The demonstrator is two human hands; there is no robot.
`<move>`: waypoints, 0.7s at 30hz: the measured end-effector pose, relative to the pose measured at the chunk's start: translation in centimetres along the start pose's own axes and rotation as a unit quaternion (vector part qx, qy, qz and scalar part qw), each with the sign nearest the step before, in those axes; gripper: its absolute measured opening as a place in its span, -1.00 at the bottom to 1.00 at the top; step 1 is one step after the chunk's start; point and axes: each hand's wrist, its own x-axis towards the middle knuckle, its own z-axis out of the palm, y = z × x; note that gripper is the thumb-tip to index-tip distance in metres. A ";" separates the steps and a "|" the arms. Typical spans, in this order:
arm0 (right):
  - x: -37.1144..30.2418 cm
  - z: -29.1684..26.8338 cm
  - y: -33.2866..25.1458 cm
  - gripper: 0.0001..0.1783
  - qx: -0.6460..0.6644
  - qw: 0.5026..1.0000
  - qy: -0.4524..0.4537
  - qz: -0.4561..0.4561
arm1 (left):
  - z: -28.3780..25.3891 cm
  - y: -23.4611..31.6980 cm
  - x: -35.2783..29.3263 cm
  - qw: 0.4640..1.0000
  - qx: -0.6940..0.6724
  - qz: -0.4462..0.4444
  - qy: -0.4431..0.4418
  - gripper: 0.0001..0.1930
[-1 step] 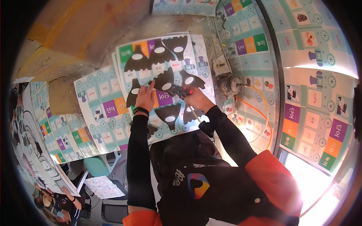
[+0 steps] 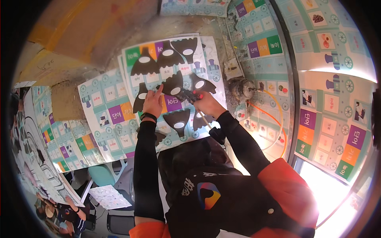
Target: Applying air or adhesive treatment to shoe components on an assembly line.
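Observation:
My left hand (image 2: 152, 104) rests on the printed sheets, its index finger stretched onto the edge of a black fan-shaped cutout (image 2: 173, 82) with a jagged rim. In my right hand (image 2: 208, 105) is a dark hot glue gun (image 2: 187, 95) with red spots, a pale stick trailing behind it. Its tip points left, against or just over that same cutout; exact contact is hard to see. More black cutouts with white ovals lie around, such as one above (image 2: 145, 63) and one below (image 2: 177, 121). They sit on a stack of teal printed sheets (image 2: 217, 65).
More printed sheets (image 2: 95, 115) spread to the left and right. A metal cylinder (image 2: 244, 89) with orange and yellow cords (image 2: 279, 133) stands to the right. Brown cardboard (image 2: 43, 65) lies at the far left. Below left are a teal chair (image 2: 102, 175) and another person's hand (image 2: 71, 203).

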 end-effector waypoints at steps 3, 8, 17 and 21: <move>0.0 0.7 -1.1 -0.52 0.038 0.999 0.028 0.000 | -0.7 -0.7 -0.3 1.000 0.002 -0.007 -0.002 -0.46; -1.1 1.2 -2.9 -0.55 0.107 0.994 0.019 0.027 | -3.0 -1.3 -1.2 0.997 -0.079 -0.013 -0.005 -0.54; -2.5 6.9 -5.5 -0.56 0.238 0.970 -0.033 0.021 | -5.7 -5.3 -6.7 0.975 0.054 -0.186 0.109 -0.38; -2.5 10.8 -8.1 -0.57 0.188 0.981 -0.013 0.042 | -7.1 -6.3 -7.7 0.977 -0.013 -0.212 0.034 -0.32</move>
